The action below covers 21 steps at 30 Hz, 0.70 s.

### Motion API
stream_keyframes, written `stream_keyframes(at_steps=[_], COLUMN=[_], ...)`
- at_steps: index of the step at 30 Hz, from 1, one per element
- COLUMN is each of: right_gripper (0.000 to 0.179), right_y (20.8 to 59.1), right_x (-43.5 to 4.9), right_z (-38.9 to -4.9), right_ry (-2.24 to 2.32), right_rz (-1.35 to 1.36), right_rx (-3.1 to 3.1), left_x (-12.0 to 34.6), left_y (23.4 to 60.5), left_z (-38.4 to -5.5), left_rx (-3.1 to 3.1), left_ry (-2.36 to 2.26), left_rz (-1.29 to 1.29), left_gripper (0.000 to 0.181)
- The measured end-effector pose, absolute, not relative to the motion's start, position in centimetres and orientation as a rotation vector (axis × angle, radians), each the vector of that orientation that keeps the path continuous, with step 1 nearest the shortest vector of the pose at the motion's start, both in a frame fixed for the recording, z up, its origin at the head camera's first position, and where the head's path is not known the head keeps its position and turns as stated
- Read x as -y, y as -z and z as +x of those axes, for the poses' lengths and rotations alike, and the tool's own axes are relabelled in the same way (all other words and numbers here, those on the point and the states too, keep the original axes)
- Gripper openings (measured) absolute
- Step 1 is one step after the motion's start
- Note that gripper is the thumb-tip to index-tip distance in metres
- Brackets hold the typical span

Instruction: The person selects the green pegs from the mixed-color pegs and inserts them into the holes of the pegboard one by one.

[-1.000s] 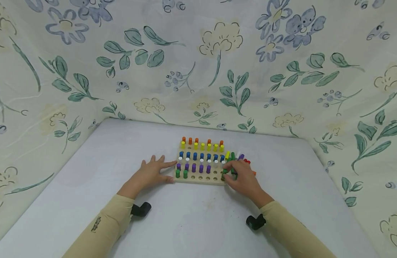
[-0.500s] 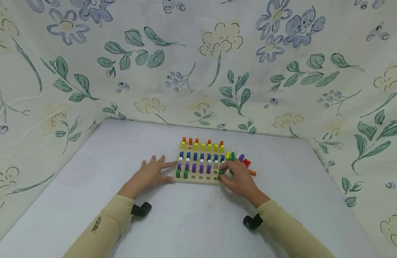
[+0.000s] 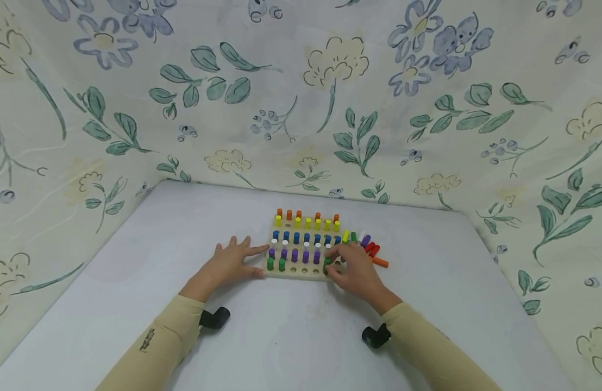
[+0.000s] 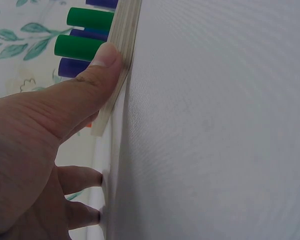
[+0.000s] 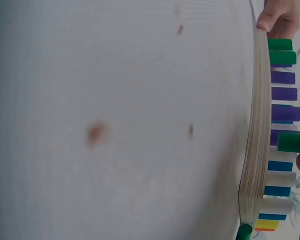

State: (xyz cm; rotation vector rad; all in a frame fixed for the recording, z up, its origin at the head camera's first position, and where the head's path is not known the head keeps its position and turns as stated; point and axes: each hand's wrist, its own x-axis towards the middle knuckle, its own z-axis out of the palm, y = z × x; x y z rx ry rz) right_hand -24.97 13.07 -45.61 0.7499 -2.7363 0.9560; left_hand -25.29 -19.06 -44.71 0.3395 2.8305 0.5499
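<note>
White table (image 3: 276, 358), marked with few small reddish-brown spots (image 5: 96, 134) on near side. Carries wooden pegboard (image 3: 301, 276), lying flat around middle, toward far side. Just right of board, carries loose pegs (image 3: 366, 240) on their sides: yellow peg (image 3: 346, 235), green peg (image 3: 353, 237) and purple peg (image 3: 365, 241) farther off; red pegs (image 3: 375, 251) nearer, side by side; orange peg (image 3: 381, 262) nearest and farthest right. Partly hidden, rest of pile.

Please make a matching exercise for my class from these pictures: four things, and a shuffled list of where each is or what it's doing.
1. left hand
2. right hand
3. loose purple peg
4. row of blue pegs

A. between yellow pegs and white pegs
B. lying right of the board
C. touching the board's left end
D. pinching a green peg

Pairs: 1-C, 2-D, 3-B, 4-A
</note>
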Motion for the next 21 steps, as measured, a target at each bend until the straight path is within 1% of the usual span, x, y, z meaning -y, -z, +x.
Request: stream_keyframes(at_steps=[9,16,21], right_gripper=[0.018,0.021,0.019], right_y=[45.8,45.9,45.9], right_x=[-12.6,-12.0,-11.5], right_z=[-25.2,-25.3,-25.3], right_ry=[-0.94,-0.937,-0.953], right_rz=[0.781,0.804,0.823], right_rx=[2.753,2.734,2.731], left_x=[19.1,19.0,19.0], left_y=[45.0,44.6,44.7], left_z=[-25.4,-25.3,-25.2], left_rx=[-2.839,-2.84,-2.841], left_ry=[-0.552,-0.549,-0.543], left_rz=[0.347,0.339,0.336], left_gripper=[0.079,0.078,0.078])
